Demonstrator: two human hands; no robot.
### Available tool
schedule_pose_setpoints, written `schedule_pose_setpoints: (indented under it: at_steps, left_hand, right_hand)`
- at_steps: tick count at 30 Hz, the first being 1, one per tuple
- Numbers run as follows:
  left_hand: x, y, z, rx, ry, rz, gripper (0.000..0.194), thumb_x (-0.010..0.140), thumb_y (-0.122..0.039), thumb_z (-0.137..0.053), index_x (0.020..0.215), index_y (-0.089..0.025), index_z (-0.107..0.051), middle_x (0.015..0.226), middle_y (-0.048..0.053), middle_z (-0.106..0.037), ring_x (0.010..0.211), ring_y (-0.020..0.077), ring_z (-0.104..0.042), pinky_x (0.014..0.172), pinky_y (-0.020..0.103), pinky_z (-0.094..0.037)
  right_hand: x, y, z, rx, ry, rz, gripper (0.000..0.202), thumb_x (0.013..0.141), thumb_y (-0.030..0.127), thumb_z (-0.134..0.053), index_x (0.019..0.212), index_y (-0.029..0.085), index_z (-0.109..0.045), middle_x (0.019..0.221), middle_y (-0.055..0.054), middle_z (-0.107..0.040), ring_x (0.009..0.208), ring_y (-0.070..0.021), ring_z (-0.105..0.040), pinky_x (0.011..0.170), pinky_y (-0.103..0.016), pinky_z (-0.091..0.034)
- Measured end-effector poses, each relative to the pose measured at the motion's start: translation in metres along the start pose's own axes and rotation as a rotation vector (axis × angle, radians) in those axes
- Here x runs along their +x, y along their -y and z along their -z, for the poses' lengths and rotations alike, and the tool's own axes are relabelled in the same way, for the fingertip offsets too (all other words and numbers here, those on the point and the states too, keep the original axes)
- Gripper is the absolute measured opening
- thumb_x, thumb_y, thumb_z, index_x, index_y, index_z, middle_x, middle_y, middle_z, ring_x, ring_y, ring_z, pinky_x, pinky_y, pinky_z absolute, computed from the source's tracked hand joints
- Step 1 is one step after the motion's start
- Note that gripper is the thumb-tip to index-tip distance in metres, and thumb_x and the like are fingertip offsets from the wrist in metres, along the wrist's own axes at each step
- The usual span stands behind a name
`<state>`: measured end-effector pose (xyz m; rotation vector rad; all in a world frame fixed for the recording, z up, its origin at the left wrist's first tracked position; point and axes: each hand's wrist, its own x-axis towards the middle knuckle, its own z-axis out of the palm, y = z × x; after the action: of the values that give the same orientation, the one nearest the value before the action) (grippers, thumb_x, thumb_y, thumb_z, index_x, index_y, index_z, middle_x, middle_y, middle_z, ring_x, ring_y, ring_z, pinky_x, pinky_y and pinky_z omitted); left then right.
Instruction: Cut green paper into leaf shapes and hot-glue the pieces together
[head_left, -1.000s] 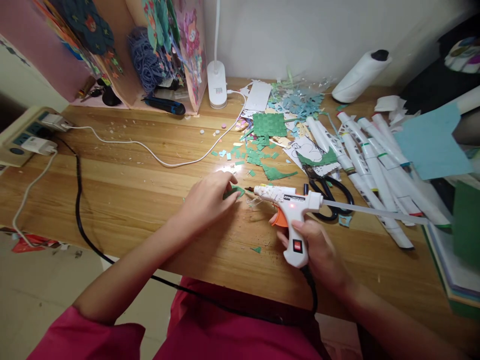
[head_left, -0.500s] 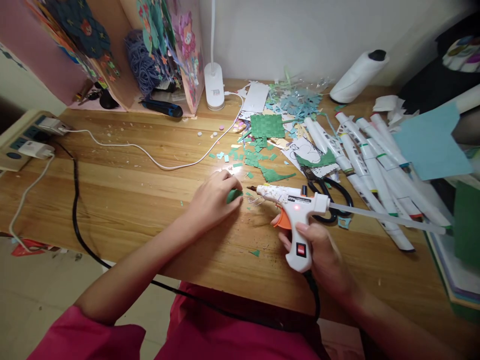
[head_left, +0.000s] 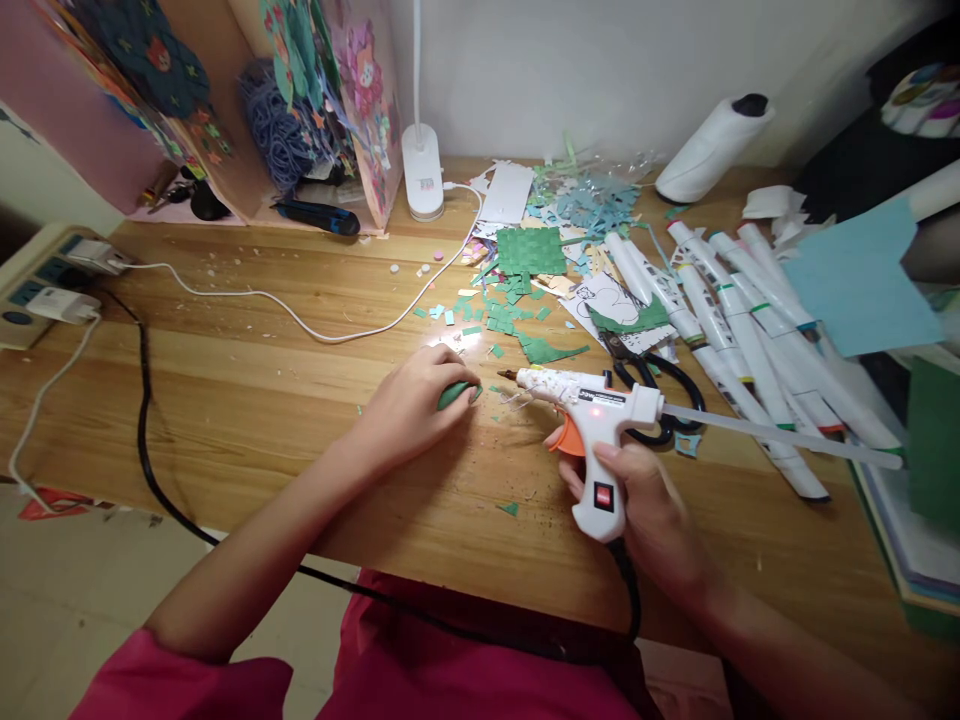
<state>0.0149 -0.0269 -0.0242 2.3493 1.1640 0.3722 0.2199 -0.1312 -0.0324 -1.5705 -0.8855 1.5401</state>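
Observation:
My right hand (head_left: pixel 645 485) is wrapped round the grip of a white hot glue gun (head_left: pixel 604 425), fingers by its orange trigger. A long glue stick (head_left: pixel 780 438) sticks out of its back, and a small red light glows on its side. The nozzle points left, a short way from my left hand (head_left: pixel 420 400). That hand rests on the desk, its fingers closed on a small green paper piece (head_left: pixel 454 393), which is mostly hidden under them. Green paper scraps (head_left: pixel 551 349) lie just beyond the nozzle.
Black-handled scissors (head_left: pixel 679 395) lie behind the glue gun, beside several white markers (head_left: pixel 750 340). Farther back are a woven green paper square (head_left: pixel 531 250) and a white lamp base (head_left: pixel 424 175). A power strip (head_left: pixel 41 280) and a black cable (head_left: pixel 142 400) are on the left.
My left hand has shifted slightly left with the green paper piece, whose visible part has turned flatter. The glue gun stays nearly in place in my right hand.

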Motion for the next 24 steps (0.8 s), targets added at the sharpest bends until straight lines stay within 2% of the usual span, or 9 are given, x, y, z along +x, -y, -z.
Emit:
schedule_pose_setpoints:
  at_steps: [6,10,13,17,21,24]
  left_hand:
    - [0.002,0.002,0.004,-0.048,-0.025,0.003,0.022,0.089,-0.022,-0.046,0.097,-0.018,-0.066,0.100,0.007,-0.061,0.093,0.0183,-0.057,0.082,0.030,-0.044]
    - [0.001,0.010,0.010,-0.087,-0.099,0.150,0.019,0.087,-0.027,-0.051,0.097,-0.017,-0.063,0.096,0.006,-0.063,0.089,0.0181,-0.058,0.077,0.030,-0.044]
    - [-0.002,0.019,0.012,-0.120,-0.063,0.246,0.025,0.077,-0.032,-0.063,0.096,-0.016,-0.062,0.091,0.005,-0.063,0.081,0.0179,-0.058,0.070,0.030,-0.045]
    - [-0.001,0.025,0.008,-0.253,-0.035,0.342,0.025,0.072,-0.028,-0.066,0.093,-0.015,-0.062,0.079,0.002,-0.061,0.064,0.0129,-0.052,0.058,0.025,-0.041]
    - [0.001,0.024,0.008,-0.356,-0.029,0.377,0.021,0.071,-0.028,-0.066,0.087,-0.015,-0.063,0.068,-0.001,-0.056,0.057,0.0105,-0.047,0.052,0.022,-0.036]
    - [0.000,0.023,0.010,-0.393,0.026,0.374,0.020,0.071,-0.033,-0.066,0.075,-0.014,-0.062,0.061,-0.002,-0.054,0.053,0.0096,-0.045,0.049,0.021,-0.032]
  right_hand:
    - [0.000,-0.001,-0.001,0.109,-0.011,-0.009,0.025,0.083,0.042,-0.046,0.070,0.022,-0.053,0.057,0.001,-0.050,0.046,-0.0132,-0.040,0.042,-0.025,-0.034]
    - [0.000,0.001,-0.001,0.112,0.001,-0.004,0.024,0.083,0.041,-0.045,0.071,0.022,-0.054,0.058,0.001,-0.050,0.046,-0.0131,-0.039,0.042,-0.025,-0.035]
    - [0.000,0.002,-0.001,0.069,-0.013,-0.005,0.027,0.083,0.043,-0.044,0.069,0.022,-0.052,0.057,0.000,-0.049,0.047,-0.0141,-0.039,0.043,-0.026,-0.034]
    - [0.000,0.002,-0.001,0.030,0.003,-0.008,0.032,0.083,0.047,-0.043,0.071,0.020,-0.055,0.056,-0.001,-0.046,0.046,-0.0143,-0.037,0.043,-0.027,-0.032]
    - [0.001,0.000,-0.001,0.071,0.004,0.009,0.030,0.083,0.045,-0.045,0.086,0.019,-0.061,0.058,0.000,-0.048,0.048,-0.0148,-0.039,0.044,-0.027,-0.034]
    - [0.002,-0.004,0.001,0.091,-0.029,0.004,0.030,0.083,0.045,-0.047,0.084,0.019,-0.063,0.058,-0.001,-0.051,0.049,-0.0153,-0.041,0.044,-0.027,-0.035]
